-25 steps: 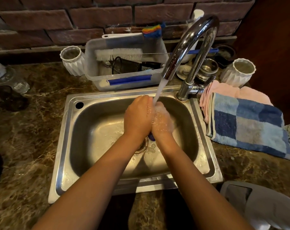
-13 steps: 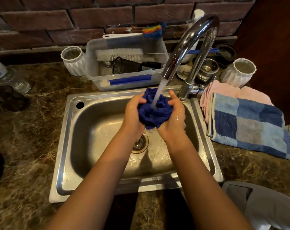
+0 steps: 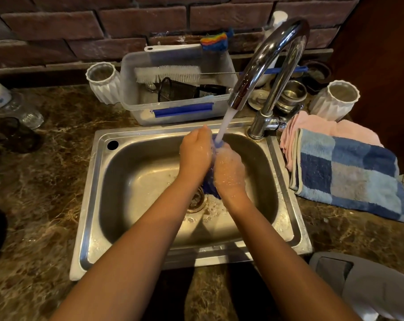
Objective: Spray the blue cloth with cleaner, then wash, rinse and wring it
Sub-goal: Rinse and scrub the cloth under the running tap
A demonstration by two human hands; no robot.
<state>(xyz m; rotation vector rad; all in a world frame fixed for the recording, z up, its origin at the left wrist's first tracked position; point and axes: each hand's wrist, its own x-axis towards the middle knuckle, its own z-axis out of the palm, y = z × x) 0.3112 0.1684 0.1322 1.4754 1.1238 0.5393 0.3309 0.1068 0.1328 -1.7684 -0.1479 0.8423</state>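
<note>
Over the steel sink (image 3: pixel 89 195), my left hand (image 3: pixel 195 154) and my right hand (image 3: pixel 230 169) press together around the dark blue cloth (image 3: pixel 209 185). Only a strip of the cloth shows between the palms and below them, above the drain (image 3: pixel 196 200). Water runs from the chrome tap (image 3: pixel 265 56) onto the top of the cloth and over my right hand, which is wet. Both hands are closed on the cloth.
Behind the sink stands a clear tub (image 3: pixel 180 89) holding a white brush and a black mesh strainer. Two white ribbed cups (image 3: pixel 103 82) (image 3: pixel 335 100) flank it. A blue checked towel (image 3: pixel 346 172) over a pink cloth (image 3: pixel 323 128) lies right of the sink. A grey bin lid (image 3: pixel 370 286) sits bottom right.
Half a second ago the cloth sat open and bunched in my cupped hands under the stream. Now my hands have closed together on it and lowered slightly into the sink.
</note>
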